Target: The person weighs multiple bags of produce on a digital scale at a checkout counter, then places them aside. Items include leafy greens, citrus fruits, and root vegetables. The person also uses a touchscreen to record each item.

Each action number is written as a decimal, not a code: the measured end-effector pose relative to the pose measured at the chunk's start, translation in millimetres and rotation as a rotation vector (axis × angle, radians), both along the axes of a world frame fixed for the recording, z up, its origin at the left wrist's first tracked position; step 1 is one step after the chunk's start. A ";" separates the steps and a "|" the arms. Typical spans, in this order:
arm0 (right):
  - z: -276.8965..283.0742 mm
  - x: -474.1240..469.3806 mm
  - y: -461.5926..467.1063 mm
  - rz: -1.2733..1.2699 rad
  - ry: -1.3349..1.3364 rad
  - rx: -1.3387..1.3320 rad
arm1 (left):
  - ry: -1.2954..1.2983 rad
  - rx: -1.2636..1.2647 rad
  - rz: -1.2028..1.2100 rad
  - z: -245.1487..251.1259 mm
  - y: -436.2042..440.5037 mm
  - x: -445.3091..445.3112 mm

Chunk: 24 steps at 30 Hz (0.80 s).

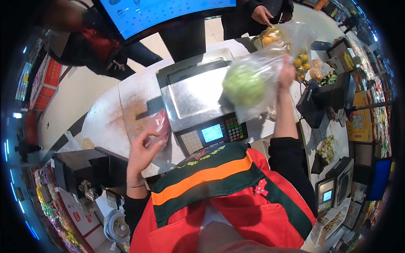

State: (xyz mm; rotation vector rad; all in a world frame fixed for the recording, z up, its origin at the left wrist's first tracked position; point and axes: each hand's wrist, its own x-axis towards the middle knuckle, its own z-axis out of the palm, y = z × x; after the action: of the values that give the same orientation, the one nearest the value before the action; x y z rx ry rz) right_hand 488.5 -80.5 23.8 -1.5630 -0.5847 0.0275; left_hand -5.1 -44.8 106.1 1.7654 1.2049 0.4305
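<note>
My right hand [286, 76] grips the gathered top of a clear plastic bag [269, 63]. Inside it is a round pale green vegetable, probably a cabbage [243, 85], blurred and over the right part of the scale's steel pan [196, 88]. My left hand [144, 151] is left of the scale, thumb and fingers apart in a curve. Just beyond its fingertips lies a pink-red plastic package [160, 125] against the scale's left side; whether they touch, I cannot tell. The scale's lit display [212, 134] and keypad [235, 129] face me.
Bags of orange fruit [302, 63] stand on the counter's far right, where another person's hand [262, 15] points at one. A monitor [167, 15] hangs across the top. A black device [322, 98] and a second scale [333, 186] are right; a white fan [117, 225] is lower left.
</note>
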 end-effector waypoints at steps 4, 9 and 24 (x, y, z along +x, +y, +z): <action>-18.2 117.5 -35.7 -0.084 -0.108 -0.003 | -0.090 0.093 0.127 2.3 2.8 -25.9; -105.3 229.7 -55.9 0.061 -0.247 -0.710 | -0.173 0.303 0.244 14.7 13.4 -48.9; 23.1 -402.9 92.4 1.719 -0.535 0.240 | -0.470 0.153 0.132 71.6 2.8 -58.6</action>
State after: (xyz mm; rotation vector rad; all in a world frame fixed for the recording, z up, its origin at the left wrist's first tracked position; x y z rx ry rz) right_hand 85.6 11.9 46.8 -0.4168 -2.0963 0.8047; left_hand -63.6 -42.0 177.6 1.5925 0.9699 0.9775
